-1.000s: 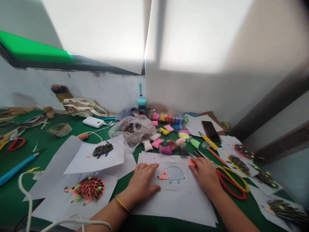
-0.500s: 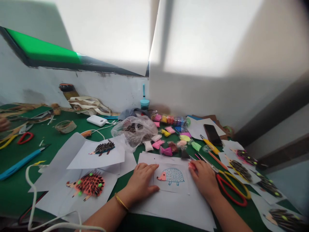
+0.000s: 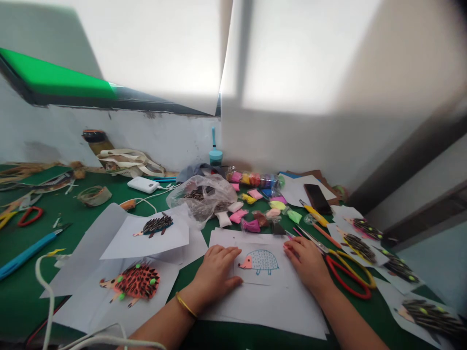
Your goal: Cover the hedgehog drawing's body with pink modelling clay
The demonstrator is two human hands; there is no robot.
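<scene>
A drawing of a hedgehog (image 3: pixel 260 262), with a pink face and a blue outlined, dotted body, is on a small paper laid over larger white sheets (image 3: pixel 270 306). My left hand (image 3: pixel 219 270) rests flat at the drawing's left edge, thumb and fingers apart, a yellow bangle on its wrist. At the drawing's upper right, my right hand (image 3: pixel 306 262) rests on the paper with its fingertips drawn together. Whatever is between those fingertips is too small to make out; it looks pinkish. Red-and-yellow-handled scissors (image 3: pixel 350 274) lie just right of that hand.
Small clay packets (image 3: pixel 251 225) lie behind the sheets, beside a plastic bag (image 3: pixel 204 197) of dark seeds. Finished hedgehog pictures (image 3: pixel 136 282) lie left and more (image 3: pixel 361 248) right. A phone (image 3: pixel 317 198), yellow cutter (image 3: pixel 314 212), blue cutter (image 3: pixel 29 255) and white cable (image 3: pixel 45 291) are around.
The view has shifted slightly. My left hand stays on the paper; my right fingertips have curled in slightly, and the pinkish bit at them shows less.
</scene>
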